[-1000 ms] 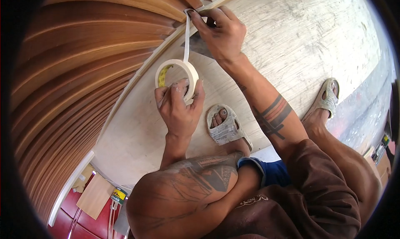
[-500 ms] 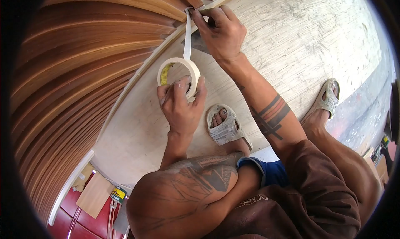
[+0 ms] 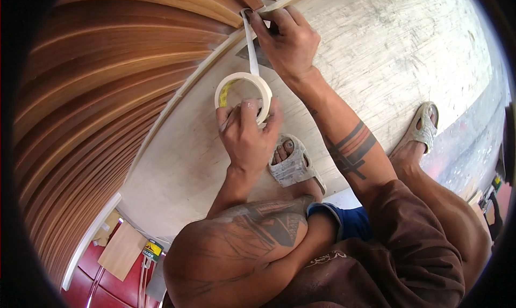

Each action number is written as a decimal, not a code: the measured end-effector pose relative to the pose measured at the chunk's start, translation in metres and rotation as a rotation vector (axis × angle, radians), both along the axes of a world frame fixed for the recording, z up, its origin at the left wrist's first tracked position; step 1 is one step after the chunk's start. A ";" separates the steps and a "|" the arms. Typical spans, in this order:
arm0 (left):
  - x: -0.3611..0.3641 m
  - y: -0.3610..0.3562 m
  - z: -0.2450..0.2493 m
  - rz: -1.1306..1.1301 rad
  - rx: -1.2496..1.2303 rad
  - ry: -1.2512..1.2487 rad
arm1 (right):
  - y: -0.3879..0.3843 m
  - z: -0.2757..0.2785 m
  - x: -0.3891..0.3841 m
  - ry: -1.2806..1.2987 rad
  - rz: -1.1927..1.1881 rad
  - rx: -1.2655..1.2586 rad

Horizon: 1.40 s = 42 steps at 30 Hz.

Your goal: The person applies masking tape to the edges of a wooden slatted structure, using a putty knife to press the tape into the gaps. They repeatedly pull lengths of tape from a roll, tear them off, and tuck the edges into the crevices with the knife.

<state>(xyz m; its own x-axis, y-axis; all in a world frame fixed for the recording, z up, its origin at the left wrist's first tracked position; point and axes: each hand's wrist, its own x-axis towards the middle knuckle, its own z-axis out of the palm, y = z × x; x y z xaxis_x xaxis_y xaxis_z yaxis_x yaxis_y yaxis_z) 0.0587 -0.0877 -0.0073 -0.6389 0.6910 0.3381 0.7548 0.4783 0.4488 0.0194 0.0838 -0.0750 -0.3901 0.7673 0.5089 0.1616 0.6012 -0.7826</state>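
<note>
My left hand [image 3: 248, 138] grips a roll of masking tape [image 3: 263, 88] by its near rim, fingers reaching into the ring. From the roll a pale tape strip [image 3: 250, 45] runs taut up to the lower end of a brown wooden slat [image 3: 177, 4]. There my right hand [image 3: 293, 43] pinches the strip's far end, thumb and forefinger closed at the slat's corner. The fingertips partly hide where the tape meets the wood.
Curved wooden slats line the left side, ending at a pale edge strip [image 3: 156, 128]. A worn pale board [image 3: 387, 50] lies underfoot, with a sandalled foot [image 3: 293, 165] close to my left hand. A loose wood panel [image 3: 122, 251] is at lower left.
My left hand and the tape roll have shifted slightly right, so the strip slants more. My right hand has barely moved at the slat's corner.
</note>
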 end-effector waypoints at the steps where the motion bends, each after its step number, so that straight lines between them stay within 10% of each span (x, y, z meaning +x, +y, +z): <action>1: -0.001 -0.002 0.000 0.029 -0.023 0.014 | 0.000 -0.001 -0.001 0.004 -0.005 0.019; 21: -0.005 -0.008 -0.007 0.223 -0.095 -0.034 | -0.002 0.013 0.009 -0.100 0.025 -0.095; 26: -0.009 -0.004 -0.003 0.221 -0.011 0.034 | 0.025 0.043 0.053 -0.886 0.417 -0.436; 32: -0.007 -0.005 -0.006 0.238 0.001 0.007 | 0.057 0.028 0.077 -1.152 0.405 -0.528; 42: -0.005 -0.002 -0.013 0.238 0.067 0.043 | 0.092 0.077 0.110 -0.757 1.028 -0.929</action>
<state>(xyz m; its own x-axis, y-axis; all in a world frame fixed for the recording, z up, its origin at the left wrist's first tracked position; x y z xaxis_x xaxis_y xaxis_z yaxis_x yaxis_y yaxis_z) 0.0541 -0.0897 -0.0199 -0.7649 0.4982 0.4084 0.6437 0.6149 0.4555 0.1299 0.1761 0.0024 -0.8547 -0.0538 -0.5163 0.5124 0.0714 -0.8558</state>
